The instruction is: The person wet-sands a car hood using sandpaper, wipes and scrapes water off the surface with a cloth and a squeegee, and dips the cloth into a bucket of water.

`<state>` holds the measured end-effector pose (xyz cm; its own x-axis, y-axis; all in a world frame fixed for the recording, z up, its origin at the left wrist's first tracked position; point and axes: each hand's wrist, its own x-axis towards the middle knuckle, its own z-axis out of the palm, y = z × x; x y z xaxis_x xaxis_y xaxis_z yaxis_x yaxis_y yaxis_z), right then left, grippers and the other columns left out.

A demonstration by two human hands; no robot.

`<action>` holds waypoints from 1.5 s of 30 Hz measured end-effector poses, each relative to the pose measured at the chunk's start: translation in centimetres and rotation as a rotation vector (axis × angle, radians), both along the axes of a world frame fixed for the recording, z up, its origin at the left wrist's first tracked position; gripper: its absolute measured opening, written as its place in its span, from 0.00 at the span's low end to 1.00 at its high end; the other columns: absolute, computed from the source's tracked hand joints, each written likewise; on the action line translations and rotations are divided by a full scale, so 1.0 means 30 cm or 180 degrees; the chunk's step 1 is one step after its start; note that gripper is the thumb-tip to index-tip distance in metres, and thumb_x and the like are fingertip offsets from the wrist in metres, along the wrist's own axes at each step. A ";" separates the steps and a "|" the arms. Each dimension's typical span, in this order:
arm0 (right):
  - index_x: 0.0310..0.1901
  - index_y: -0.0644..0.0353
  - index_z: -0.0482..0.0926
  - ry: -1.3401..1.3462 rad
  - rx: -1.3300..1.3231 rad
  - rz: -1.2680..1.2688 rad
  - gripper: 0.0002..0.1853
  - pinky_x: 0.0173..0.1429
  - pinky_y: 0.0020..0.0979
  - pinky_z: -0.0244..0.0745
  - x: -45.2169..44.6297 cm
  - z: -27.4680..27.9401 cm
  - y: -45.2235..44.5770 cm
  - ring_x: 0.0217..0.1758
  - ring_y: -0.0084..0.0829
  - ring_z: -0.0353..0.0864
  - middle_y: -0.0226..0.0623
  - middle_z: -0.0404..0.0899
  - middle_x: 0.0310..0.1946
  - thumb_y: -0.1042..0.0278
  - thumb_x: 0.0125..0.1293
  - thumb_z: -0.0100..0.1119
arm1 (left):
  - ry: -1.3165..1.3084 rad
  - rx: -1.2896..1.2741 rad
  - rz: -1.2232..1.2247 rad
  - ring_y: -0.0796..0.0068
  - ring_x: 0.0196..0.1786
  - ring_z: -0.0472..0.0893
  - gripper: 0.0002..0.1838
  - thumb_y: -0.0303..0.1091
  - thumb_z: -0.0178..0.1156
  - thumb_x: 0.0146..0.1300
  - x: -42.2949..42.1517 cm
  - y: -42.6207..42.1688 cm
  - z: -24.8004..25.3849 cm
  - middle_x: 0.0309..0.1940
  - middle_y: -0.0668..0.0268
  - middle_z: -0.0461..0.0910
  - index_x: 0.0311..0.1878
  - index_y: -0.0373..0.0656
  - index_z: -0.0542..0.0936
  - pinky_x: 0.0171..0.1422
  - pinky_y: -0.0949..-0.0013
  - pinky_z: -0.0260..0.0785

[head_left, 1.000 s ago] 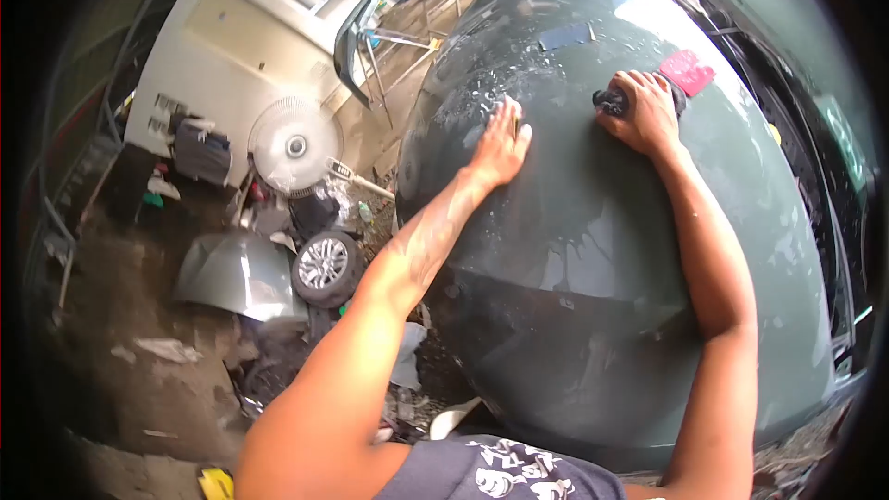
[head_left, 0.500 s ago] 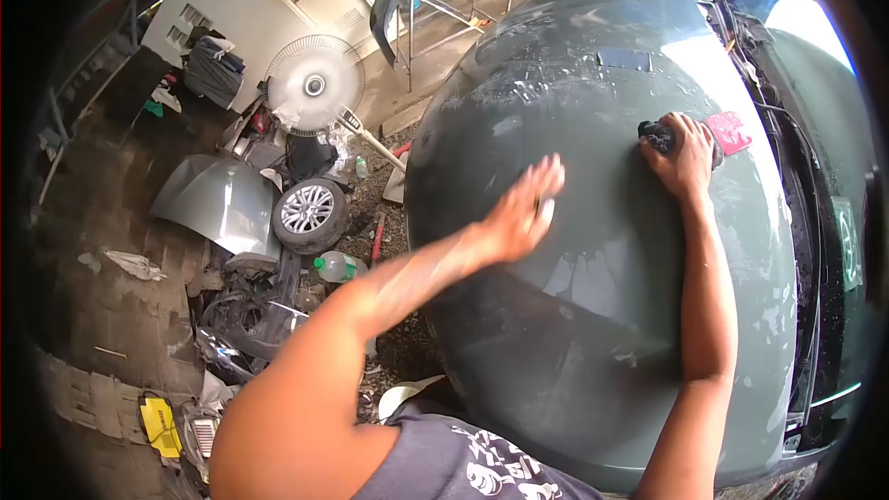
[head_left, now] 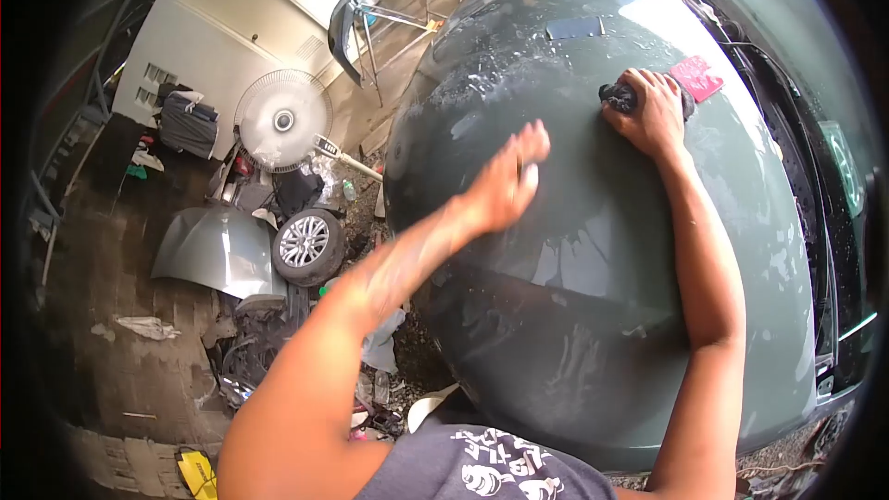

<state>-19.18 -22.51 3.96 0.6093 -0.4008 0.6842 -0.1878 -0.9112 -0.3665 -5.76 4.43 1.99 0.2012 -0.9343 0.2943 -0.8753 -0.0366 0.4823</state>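
Left hand (head_left: 505,183), fingers together, drew back; right hand (head_left: 657,111) clutches one black bundle (head_left: 618,97) on one green hood (head_left: 611,222); one fan (head_left: 283,120), one wheel (head_left: 306,244).

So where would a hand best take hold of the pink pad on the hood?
Probably by its edge facing the windshield, pinched from that side: the pink pad lies flat on the hood with that edge free, while the opposite edge is crowded by the right hand and black bundle.

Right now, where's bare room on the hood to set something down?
Bare: the hood between left hand and right forearm, though its curve might let things slide. Crowded: around the right hand, with black bundle and pink piece.
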 end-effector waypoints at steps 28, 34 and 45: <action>0.45 0.52 0.82 0.0174 -0.0043 -0.0085 0.23 0.70 0.46 0.65 0.016 -0.015 -0.020 0.58 0.40 0.80 0.34 0.84 0.46 0.52 0.48 0.74 | -0.0168 -0.0145 0.0046 0.50 0.84 0.54 0.31 0.35 0.45 0.73 -0.247 0.036 -0.057 0.82 0.48 0.55 0.78 0.37 0.63 0.87 0.51 0.41; 0.46 0.54 0.81 0.0172 -0.0038 -0.0084 0.22 0.69 0.46 0.66 0.002 -0.010 -0.020 0.59 0.45 0.80 0.40 0.84 0.47 0.54 0.50 0.71 | -0.0114 -0.0134 0.0088 0.50 0.84 0.55 0.27 0.33 0.44 0.76 -0.050 -0.130 -0.020 0.80 0.49 0.60 0.76 0.38 0.67 0.87 0.54 0.40; 0.46 0.53 0.81 0.0173 0.0002 -0.0079 0.25 0.71 0.48 0.64 0.010 -0.027 -0.028 0.60 0.43 0.79 0.37 0.83 0.47 0.51 0.48 0.74 | -0.0507 -0.0085 0.0207 0.46 0.84 0.53 0.31 0.39 0.41 0.77 0.006 -0.108 -0.043 0.82 0.47 0.53 0.79 0.37 0.60 0.87 0.49 0.43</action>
<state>-18.88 -23.36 3.14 0.6354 -0.4165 0.6502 -0.2299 -0.9059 -0.3557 -5.59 1.18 0.71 0.2098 -0.9122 0.3519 -0.9369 -0.0845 0.3393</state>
